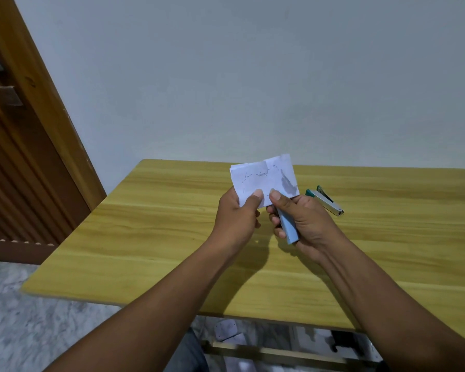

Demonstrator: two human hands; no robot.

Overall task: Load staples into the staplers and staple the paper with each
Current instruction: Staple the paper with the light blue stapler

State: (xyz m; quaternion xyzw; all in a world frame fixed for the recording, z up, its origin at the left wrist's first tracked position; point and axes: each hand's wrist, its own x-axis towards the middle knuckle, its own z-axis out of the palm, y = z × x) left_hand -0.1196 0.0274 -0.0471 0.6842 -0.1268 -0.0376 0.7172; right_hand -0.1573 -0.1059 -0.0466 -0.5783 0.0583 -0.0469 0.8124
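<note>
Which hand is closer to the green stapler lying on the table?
Right. The right hand, gripping the blue stapler, is just in front of and left of the green stapler. The left hand, holding the paper, is farther left.

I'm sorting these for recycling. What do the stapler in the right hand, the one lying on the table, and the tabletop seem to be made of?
Blue stapler: its top looks like matte plastic, with even colour and no glare. Stapler on the table: bare shiny metal by its silvery gleam, with a green part, probably plastic. Table: wood grain, smooth, possibly laminate.
</note>
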